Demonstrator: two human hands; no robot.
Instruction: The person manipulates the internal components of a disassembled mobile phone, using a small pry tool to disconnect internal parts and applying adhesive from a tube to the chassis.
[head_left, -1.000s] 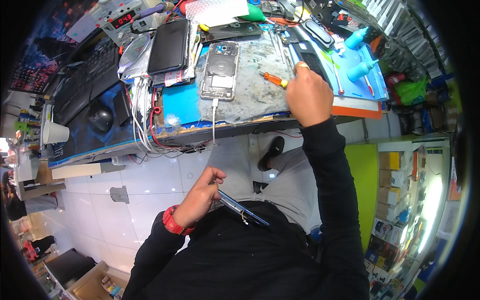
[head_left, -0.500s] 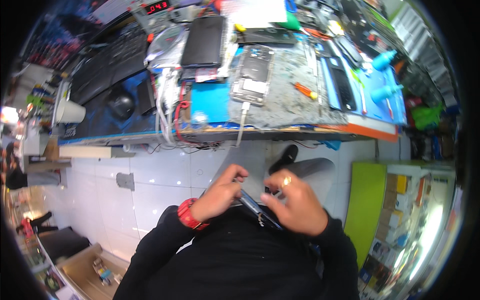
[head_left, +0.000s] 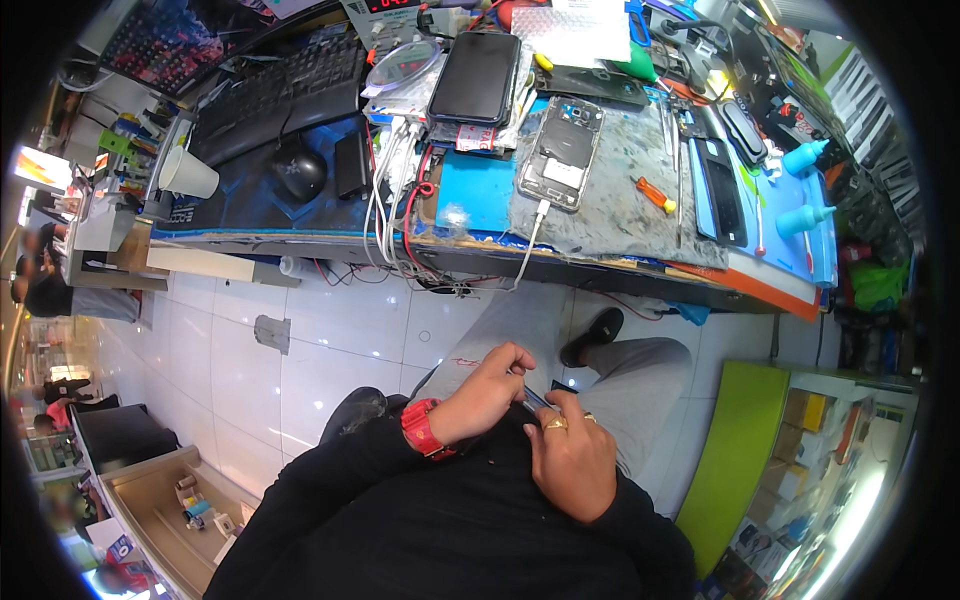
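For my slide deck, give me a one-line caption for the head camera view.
Both hands, left and right, grip a thin dark phone over the lap, below a cluttered repair bench.

The thin dark object (head_left: pixel 535 398) pinched between the left hand (head_left: pixel 490 390) and the right hand (head_left: pixel 570 455) is mostly covered by the fingers; its kind cannot be told. The left fingertips are tucked out of sight beneath the right hand's fingers. Far above the hands, the table (head_left: pixel 620 275) is cut off by the dark rim of the view. Small parts beyond the hands are too small to identify.
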